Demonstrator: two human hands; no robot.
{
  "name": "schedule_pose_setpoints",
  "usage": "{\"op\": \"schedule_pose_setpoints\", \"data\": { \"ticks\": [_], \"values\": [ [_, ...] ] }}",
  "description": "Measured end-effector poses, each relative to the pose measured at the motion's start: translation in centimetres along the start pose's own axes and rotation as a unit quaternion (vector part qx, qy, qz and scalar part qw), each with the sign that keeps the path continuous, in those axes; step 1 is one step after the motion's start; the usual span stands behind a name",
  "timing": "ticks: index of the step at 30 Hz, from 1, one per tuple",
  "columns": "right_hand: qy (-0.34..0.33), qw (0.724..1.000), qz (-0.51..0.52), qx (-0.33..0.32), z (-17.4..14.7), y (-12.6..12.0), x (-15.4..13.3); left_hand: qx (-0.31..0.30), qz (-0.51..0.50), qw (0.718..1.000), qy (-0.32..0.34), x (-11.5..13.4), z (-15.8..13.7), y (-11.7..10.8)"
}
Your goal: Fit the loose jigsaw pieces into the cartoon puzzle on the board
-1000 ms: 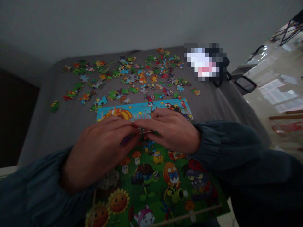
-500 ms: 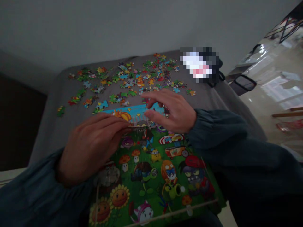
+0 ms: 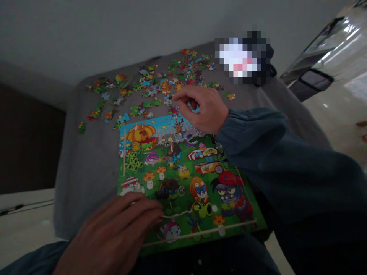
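Note:
A puzzle board (image 3: 160, 160) printed with green cartoon plants and zombies lies in front of me, its near end towards my lap. My left hand (image 3: 114, 229) is over its near left corner, palm down, fingers closed together. A thin pale line runs from those fingertips across the picture; what they grip, if anything, I cannot make out. Above the board's far right edge is my right hand (image 3: 203, 109), thumb and index finger curled together in a pinch. Loose puzzle pieces (image 3: 146, 105) lie just beyond it, and anything between its fingertips is too small to tell.
More loose pieces (image 3: 100, 86) are scattered over the far part of the grey cloth-covered table (image 3: 88, 164). A dark item with a blurred-out bright area (image 3: 237, 57) stands at the back right, by the wall. Pale shiny floor shows at the right.
My left hand has drawn back from the board's far part to its near left corner, uncovering the pumpkin picture. My right thumb and index finger have closed together. The view has shifted.

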State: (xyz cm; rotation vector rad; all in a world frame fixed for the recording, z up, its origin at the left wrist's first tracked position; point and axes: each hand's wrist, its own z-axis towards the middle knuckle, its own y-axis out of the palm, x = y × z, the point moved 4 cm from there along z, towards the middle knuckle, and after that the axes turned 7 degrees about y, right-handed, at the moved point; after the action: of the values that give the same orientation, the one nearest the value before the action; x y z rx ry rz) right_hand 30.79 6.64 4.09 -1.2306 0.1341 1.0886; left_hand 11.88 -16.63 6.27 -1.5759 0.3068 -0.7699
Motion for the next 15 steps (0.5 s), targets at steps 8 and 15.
{"op": "schedule_pose_setpoints", "data": {
  "ticks": [8,15],
  "values": [
    [-0.029,1.0,0.008,0.008,-0.2,-0.2,-0.1,-0.124,-0.024,0.991,-0.034,0.5,0.2,2.1],
    [-0.003,1.0,0.018,0.01,-0.3,-0.2,0.0,-0.07,0.071,0.995,-0.023,0.4,-0.9,1.4]
  ]
}}
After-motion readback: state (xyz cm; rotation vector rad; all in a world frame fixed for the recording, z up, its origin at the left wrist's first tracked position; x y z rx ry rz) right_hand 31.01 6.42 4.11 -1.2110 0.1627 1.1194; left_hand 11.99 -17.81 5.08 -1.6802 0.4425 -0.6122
